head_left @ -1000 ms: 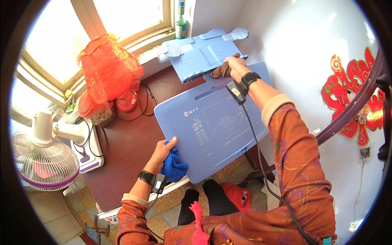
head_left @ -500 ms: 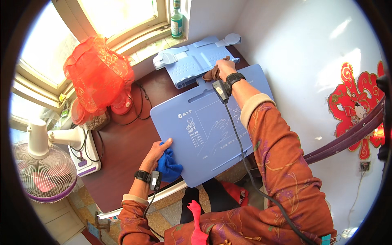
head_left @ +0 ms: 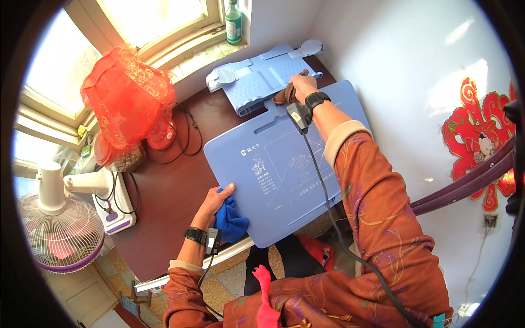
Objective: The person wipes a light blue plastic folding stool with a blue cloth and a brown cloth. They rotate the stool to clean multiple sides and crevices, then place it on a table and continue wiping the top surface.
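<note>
A flat blue board point(head_left: 328, 126) with printed white line drawings lies tilted over the near right part of the desk, its near edge reaching past the desk's edge. My left hand point(head_left: 215, 203) is closed round a bright blue cloth point(head_left: 232, 221) at the board's left edge, its thumb on the board. Up at the far edge, my right hand point(head_left: 304, 86) grips a bunched brown cloth point(head_left: 284, 97). Just beyond it stands a lighter blue plastic piece point(head_left: 257, 82) with rounded ends. The right fingertips are partly hidden.
On the dark red desk point(head_left: 158, 218) stand a lamp under a red cloth point(head_left: 128, 98) and loose black cables point(head_left: 188, 131). A white fan point(head_left: 60, 224) is at the left. A green bottle point(head_left: 233, 24) stands on the windowsill; a white wall point(head_left: 394, 82) bounds the right.
The view has shifted slightly. The board and my left hand sit a little farther right relative to the lamp. Both hands keep hold of their cloths.
</note>
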Tool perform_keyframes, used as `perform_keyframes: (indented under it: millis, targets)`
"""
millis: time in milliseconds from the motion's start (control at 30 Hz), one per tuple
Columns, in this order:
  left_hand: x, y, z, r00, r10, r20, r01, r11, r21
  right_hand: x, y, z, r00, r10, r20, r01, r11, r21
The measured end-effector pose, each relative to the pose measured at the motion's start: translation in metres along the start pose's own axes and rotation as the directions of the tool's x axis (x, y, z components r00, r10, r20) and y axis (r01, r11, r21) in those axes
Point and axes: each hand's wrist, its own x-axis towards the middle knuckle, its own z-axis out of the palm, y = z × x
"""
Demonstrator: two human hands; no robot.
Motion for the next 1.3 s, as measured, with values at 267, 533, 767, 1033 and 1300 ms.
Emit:
perform_keyframes:
  millis: [267, 533, 767, 1033, 1300]
  targets:
    - [0.019, -0.001, -0.007, 0.998, -0.057, -0.022, 0.057, 0.998, 0.009, 0.031, 0.027, 0.021, 1.000, 0.004, -0.015, -0.005, 0.999, -0.038]
    - [0.026, -0.003, -0.004, 0.996, -0.092, -0.015, 0.091, 0.995, -0.040, 0.034, 0.040, 0.023, 1.000, 0.017, 0.007, -0.016, 0.997, -0.074]
    - [0.029, -0.006, -0.002, 0.992, -0.124, -0.025, 0.122, 0.991, -0.055, -0.004, 0.031, -0.018, 0.969, -0.006, 0.246, -0.042, 0.981, 0.191]
    - [0.029, -0.011, -0.001, 0.992, -0.116, -0.040, 0.113, 0.991, -0.071, -0.103, 0.089, -0.192, 0.914, -0.401, 0.061, 0.395, 0.914, 0.087]
    - [0.023, -0.032, -0.006, 0.997, -0.074, 0.026, 0.077, 0.991, -0.111, -0.163, 0.248, -0.303, 0.871, -0.226, -0.436, 0.110, 0.955, -0.275]
